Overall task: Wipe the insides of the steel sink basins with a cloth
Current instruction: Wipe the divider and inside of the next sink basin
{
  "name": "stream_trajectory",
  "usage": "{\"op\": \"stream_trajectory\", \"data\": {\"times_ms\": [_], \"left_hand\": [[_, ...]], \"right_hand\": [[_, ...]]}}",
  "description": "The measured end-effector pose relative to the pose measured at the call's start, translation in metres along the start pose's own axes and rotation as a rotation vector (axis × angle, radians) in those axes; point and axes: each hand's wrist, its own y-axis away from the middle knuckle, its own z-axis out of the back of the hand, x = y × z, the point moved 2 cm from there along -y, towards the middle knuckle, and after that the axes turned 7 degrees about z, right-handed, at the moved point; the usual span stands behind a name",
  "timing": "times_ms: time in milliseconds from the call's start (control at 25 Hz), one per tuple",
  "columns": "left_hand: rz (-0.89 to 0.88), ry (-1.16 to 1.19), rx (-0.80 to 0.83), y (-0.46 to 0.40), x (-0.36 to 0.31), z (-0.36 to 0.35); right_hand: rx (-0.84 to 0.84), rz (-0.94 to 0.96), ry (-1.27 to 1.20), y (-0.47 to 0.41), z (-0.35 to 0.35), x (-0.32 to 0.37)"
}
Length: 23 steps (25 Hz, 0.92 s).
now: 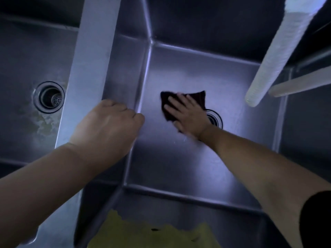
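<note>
Head view: right hand (pixel 188 115) lies flat, fingers straight and spread, pressing a dark cloth (pixel 180 102) onto the floor of the middle basin (pixel 179 158). Cloth sits just left of that basin's drain (pixel 215 119), which the hand and wrist partly cover. Left hand (pixel 109 126) is above the divider (pixel 89 68) between the basins, fingers curled under; can't tell whether it grips the edge or holds anything. Left basin (pixel 26 68) has its own drain (pixel 49 97), water marks below it. A white ribbed hose (pixel 279 56) hangs over the right side. A yellow cloth (pixel 152 233) lies at the near rim.
</note>
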Motion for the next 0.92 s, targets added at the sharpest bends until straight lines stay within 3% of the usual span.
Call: {"op": "stream_trajectory", "data": {"times_ms": [160,280,360,440,640,760,920], "left_hand": [[0.01,-0.034,-0.012,0.0,0.0,0.0],[0.011,-0.027,0.016,-0.001,0.0,0.001],[0.015,-0.015,0.027,-0.002,-0.001,0.003],[0.004,0.001,0.035,-0.003,-0.002,0.007],[0.006,-0.028,0.078,-0.004,-0.004,0.006],[0.035,-0.008,0.066,-0.003,-0.006,0.007],[0.04,0.038,0.049,-0.005,-0.006,0.009]], "right_hand": [[-0.018,-0.237,-0.05,-0.004,0.012,-0.065],[-0.05,-0.428,-0.152,-0.005,0.011,-0.058],[-0.097,-0.395,-0.099,-0.001,0.004,-0.021],[-0.095,-0.214,-0.095,0.018,-0.007,0.032],[0.043,0.144,-0.064,0.123,-0.031,0.1],[0.033,0.097,-0.052,0.172,-0.03,0.067],[0.001,-0.191,-0.034,0.182,-0.018,0.0]]}}
